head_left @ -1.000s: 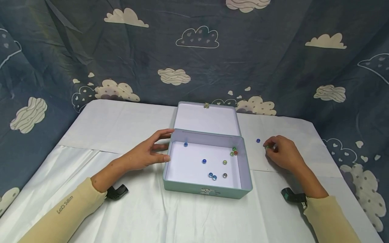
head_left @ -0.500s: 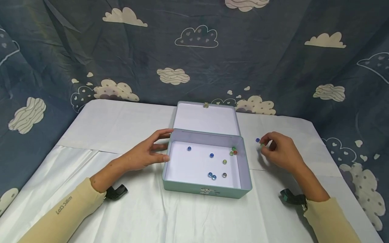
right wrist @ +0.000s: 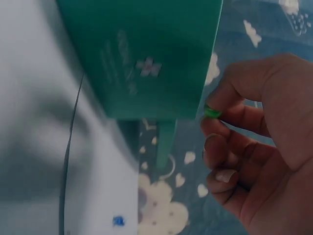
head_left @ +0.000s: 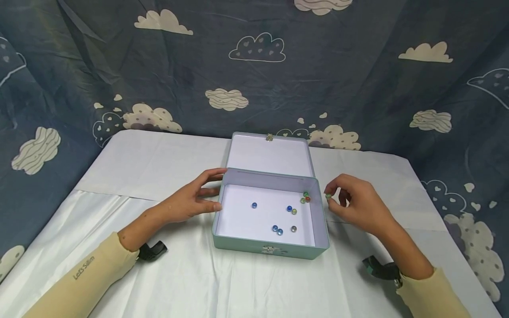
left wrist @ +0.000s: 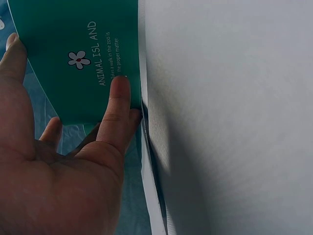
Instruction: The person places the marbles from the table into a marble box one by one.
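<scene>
My left hand (head_left: 195, 198) touches the left side of an open green tin box (head_left: 270, 251), fingers extended along the wall. In the left wrist view the thumb lies against the printed end wall (left wrist: 63, 44). My right hand (head_left: 358, 201) pinches a green marble (head_left: 328, 196) between thumb and index finger, just outside the box's right rim. The right wrist view shows this green marble (right wrist: 212, 112) at the fingertips. Inside the box lie several marbles: a blue marble (head_left: 254, 205) at left, a dark blue marble (head_left: 289, 208) beside a yellow-green one, and a red marble (head_left: 307, 199) among green ones.
The box's lid (head_left: 270, 154) lies folded back behind it, with a brass clasp. A blue marble (right wrist: 118, 221) sits on the white cloth (head_left: 179, 282), hidden by the right hand in the head view. A cloud-patterned curtain (head_left: 191, 62) stands behind the table.
My right hand has lifted the green marble and carried it left to the box's right rim. Two blue marbles have rolled rightward inside the box. My left hand has stayed in place.
</scene>
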Tool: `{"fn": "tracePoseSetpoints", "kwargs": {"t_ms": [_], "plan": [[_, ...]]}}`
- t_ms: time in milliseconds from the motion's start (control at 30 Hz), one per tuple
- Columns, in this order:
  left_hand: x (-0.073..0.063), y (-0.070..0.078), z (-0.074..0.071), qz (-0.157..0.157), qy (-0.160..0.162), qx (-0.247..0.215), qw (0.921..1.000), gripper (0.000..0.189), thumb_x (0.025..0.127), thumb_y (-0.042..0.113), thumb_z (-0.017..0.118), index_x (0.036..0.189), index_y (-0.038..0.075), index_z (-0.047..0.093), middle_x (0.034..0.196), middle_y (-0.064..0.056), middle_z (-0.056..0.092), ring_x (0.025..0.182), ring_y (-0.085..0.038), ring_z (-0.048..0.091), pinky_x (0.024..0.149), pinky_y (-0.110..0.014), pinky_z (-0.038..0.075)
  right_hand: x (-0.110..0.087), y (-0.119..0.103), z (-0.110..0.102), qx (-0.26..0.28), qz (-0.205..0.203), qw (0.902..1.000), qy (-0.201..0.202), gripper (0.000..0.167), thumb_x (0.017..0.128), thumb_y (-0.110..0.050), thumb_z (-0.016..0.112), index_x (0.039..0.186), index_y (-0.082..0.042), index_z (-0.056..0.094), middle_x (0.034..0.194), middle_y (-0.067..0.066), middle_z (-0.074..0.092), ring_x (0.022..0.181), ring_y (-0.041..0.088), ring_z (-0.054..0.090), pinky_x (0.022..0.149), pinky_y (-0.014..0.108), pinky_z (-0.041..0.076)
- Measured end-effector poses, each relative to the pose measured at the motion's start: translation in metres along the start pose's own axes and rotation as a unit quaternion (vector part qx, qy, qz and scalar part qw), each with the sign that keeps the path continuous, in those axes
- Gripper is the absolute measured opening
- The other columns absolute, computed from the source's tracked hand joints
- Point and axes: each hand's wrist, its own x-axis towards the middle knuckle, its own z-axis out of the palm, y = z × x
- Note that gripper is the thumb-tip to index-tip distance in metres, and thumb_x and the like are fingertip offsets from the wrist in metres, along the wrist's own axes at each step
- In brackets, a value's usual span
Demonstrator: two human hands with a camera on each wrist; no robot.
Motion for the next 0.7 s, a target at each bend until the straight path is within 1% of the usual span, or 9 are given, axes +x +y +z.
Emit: {"fn": "tracePoseSetpoints", "kwargs": {"t_ms": [133, 267, 367, 533, 700], "plan": [[0.0, -0.001, 0.0, 0.003, -0.002, 0.0, 1.0, 0.088, 0.099, 0.018, 0.08, 0.167, 0.03, 0.026, 0.171, -0.009, 0.028, 0.151, -0.042, 0.043, 0.108, -0.049, 0.054, -0.002, -0.015, 0.0, 0.003, -0.008, 0.9998, -0.019, 0.029, 0.083, 0.004, 0.081, 0.1, -0.018, 0.074, 0.087, -0.008, 0.063, 0.069, 0.014, 0.054, 0.056, 0.024, 0.046], [0.0, -0.001, -0.001, 0.006, -0.003, 0.001, 1.0, 0.088, 0.099, 0.018, 0.079, 0.167, 0.029, 0.026, 0.171, -0.009, 0.027, 0.151, -0.042, 0.043, 0.108, -0.048, 0.054, -0.003, -0.027, -0.001, 0.002, -0.022, 0.9995, -0.023, 0.029, 0.082, 0.003, 0.083, 0.099, -0.02, 0.075, 0.089, -0.008, 0.064, 0.07, 0.011, 0.053, 0.056, 0.023, 0.046], [0.001, -0.002, -0.001, 0.008, -0.004, -0.001, 1.0, 0.088, 0.099, 0.017, 0.079, 0.167, 0.029, 0.025, 0.171, -0.009, 0.028, 0.151, -0.042, 0.043, 0.108, -0.048, 0.055, -0.004, -0.032, 0.001, 0.004, -0.031, 0.9991, -0.029, 0.029, 0.082, 0.002, 0.083, 0.098, -0.02, 0.074, 0.09, -0.009, 0.065, 0.071, 0.01, 0.053, 0.058, 0.023, 0.046], [0.001, -0.002, -0.001, 0.009, -0.006, -0.001, 0.9999, 0.088, 0.099, 0.017, 0.079, 0.168, 0.027, 0.025, 0.17, -0.01, 0.028, 0.151, -0.042, 0.043, 0.108, -0.048, 0.054, -0.005, -0.041, 0.007, 0.013, -0.033, 0.9978, -0.057, 0.027, 0.084, 0.001, 0.083, 0.1, -0.019, 0.075, 0.093, -0.012, 0.067, 0.072, 0.011, 0.055, 0.058, 0.022, 0.048], [0.001, -0.002, -0.001, 0.006, -0.002, 0.001, 1.0, 0.088, 0.099, 0.017, 0.079, 0.167, 0.03, 0.026, 0.17, -0.009, 0.028, 0.151, -0.041, 0.043, 0.108, -0.048, 0.054, -0.007, -0.049, 0.012, 0.009, -0.035, 0.9964, -0.077, 0.027, 0.083, 0.0, 0.084, 0.099, -0.02, 0.075, 0.094, -0.012, 0.069, 0.073, 0.012, 0.056, 0.059, 0.022, 0.05]]}}
